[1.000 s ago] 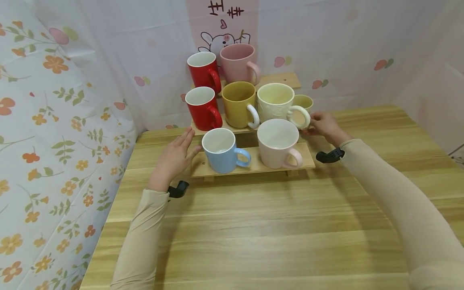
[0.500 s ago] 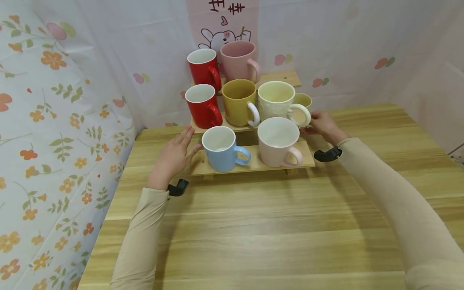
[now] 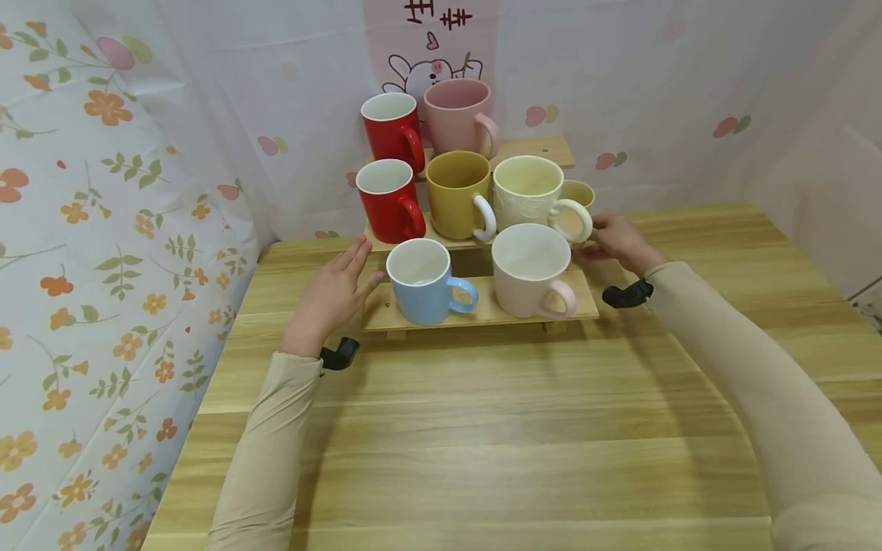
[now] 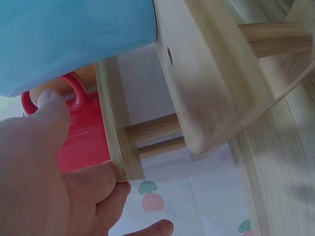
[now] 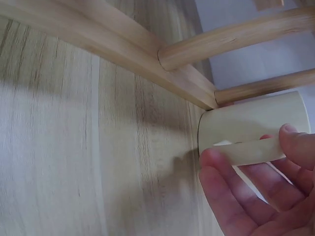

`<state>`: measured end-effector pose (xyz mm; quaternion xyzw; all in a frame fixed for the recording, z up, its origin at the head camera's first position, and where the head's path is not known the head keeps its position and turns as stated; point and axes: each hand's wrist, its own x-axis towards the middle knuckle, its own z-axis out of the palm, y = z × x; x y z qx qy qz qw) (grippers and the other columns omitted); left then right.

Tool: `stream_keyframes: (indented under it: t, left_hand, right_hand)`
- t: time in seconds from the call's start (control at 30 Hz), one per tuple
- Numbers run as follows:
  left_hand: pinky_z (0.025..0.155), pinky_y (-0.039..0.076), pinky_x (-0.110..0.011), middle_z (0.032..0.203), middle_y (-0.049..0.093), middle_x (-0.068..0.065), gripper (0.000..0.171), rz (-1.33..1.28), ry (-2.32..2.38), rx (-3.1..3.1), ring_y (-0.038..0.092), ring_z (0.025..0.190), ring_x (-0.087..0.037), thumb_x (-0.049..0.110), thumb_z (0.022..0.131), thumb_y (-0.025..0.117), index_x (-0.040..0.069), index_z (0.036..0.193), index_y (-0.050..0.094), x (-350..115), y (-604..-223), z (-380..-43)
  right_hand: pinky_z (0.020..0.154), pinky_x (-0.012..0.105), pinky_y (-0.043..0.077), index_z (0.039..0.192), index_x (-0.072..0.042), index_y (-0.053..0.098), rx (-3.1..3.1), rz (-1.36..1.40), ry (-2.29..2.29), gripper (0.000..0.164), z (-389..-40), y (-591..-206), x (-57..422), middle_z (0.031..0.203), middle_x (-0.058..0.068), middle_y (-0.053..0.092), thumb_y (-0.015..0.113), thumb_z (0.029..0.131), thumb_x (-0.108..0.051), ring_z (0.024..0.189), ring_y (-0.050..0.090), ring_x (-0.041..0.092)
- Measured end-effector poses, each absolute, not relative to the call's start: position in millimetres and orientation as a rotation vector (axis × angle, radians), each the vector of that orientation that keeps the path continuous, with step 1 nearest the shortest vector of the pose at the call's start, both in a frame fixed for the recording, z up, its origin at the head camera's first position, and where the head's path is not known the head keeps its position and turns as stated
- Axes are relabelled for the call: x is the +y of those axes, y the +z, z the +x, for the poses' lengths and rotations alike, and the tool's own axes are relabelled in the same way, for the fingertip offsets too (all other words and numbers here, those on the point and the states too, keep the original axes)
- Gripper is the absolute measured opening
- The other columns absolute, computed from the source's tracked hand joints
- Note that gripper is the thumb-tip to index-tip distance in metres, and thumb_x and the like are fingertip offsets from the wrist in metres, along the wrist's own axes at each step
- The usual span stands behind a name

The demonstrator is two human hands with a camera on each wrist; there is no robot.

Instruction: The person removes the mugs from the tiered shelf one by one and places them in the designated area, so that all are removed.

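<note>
My right hand (image 3: 625,241) holds the handle of a plain pale-yellow mug (image 5: 251,120). That mug stands upright on the table at the right end of the wooden rack (image 3: 475,312), partly hidden behind a cream mug (image 3: 525,187) in the head view. Thumb and fingers close round the handle in the right wrist view. At the rack's left end is my left hand (image 3: 331,295), its fingers extended. Its fingertips touch the end of the middle shelf, close to the lower red mug (image 3: 386,210). A light-blue mug (image 3: 419,295) stands on the front shelf beside the left thumb.
Also on the stepped rack are a pale-pink mug (image 3: 527,279), a mustard mug (image 3: 455,203) with a white handle, another red mug (image 3: 389,134) and a rose-pink mug (image 3: 455,122). Patterned cloth (image 3: 296,115) hangs behind and to the left. Wood-grain tabletop (image 3: 524,436) extends in front.
</note>
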<state>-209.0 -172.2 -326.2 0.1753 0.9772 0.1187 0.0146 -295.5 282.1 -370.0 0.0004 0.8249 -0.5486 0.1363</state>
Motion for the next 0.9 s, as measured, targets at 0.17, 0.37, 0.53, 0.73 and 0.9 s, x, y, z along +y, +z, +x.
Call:
stream_keyframes:
  t: [0.17, 0.37, 0.53, 0.73, 0.9]
  left_hand:
    - [0.116, 0.023, -0.049, 0.16, 0.016, -0.011, 0.07, 0.542, 0.362, 3.033, 0.023, 0.144, -0.034, 0.047, 0.1, 0.038, 0.004, 0.152, 0.02, -171.2, -325.7, -209.4]
    - [0.116, 0.023, -0.049, 0.16, 0.016, -0.011, 0.07, 0.531, 0.363, 3.033, 0.023, 0.145, -0.034, 0.047, 0.1, 0.039, 0.005, 0.152, 0.019, -171.1, -325.8, -210.1]
    - [0.116, 0.024, -0.05, 0.16, 0.015, -0.011, 0.07, 0.523, 0.37, 3.03, 0.022, 0.145, -0.034, 0.047, 0.1, 0.039, 0.006, 0.153, 0.019, -171.7, -325.7, -209.8]
    - [0.116, 0.024, -0.05, 0.16, 0.015, -0.01, 0.071, 0.517, 0.357, 3.024, 0.022, 0.145, -0.034, 0.049, 0.099, 0.038, 0.007, 0.153, 0.018, -172.1, -326.5, -210.5]
    - [0.115, 0.024, -0.05, 0.16, 0.015, -0.01, 0.072, 0.526, 0.363, 3.023, 0.022, 0.145, -0.034, 0.05, 0.099, 0.038, 0.007, 0.153, 0.018, -172.1, -327.4, -210.9]
  right_hand:
    - [0.072, 0.025, 0.058, 0.128, 0.014, 0.041, 2.413, 0.018, -1.528, 0.041, -295.3, -365.8, 285.3, 0.089, 0.001, 0.062, 0.044, 0.101, -0.017, 0.069, 0.07, 0.009]
    - [0.067, 0.023, 0.058, 0.126, 0.015, 0.04, 2.426, 0.039, -1.479, 0.042, -297.6, -351.0, 292.0, 0.081, -0.008, 0.058, 0.044, 0.101, -0.019, 0.067, 0.068, 0.005]
    - [0.068, 0.024, 0.058, 0.124, 0.013, 0.044, 2.498, 0.041, -1.387, 0.044, -295.3, -337.1, 296.1, 0.084, -0.004, 0.06, 0.047, 0.1, -0.023, 0.068, 0.067, 0.004]
    - [0.064, 0.019, 0.056, 0.12, 0.013, 0.047, 2.531, 0.084, -1.392, 0.045, -293.5, -322.2, 300.9, 0.077, -0.004, 0.06, 0.055, 0.097, -0.024, 0.063, 0.063, 0.003]
    - [0.064, 0.019, 0.056, 0.121, 0.012, 0.046, 2.509, 0.095, -1.401, 0.047, -292.2, -299.3, 299.7, 0.073, -0.006, 0.062, 0.056, 0.096, -0.026, 0.061, 0.062, 0.003]
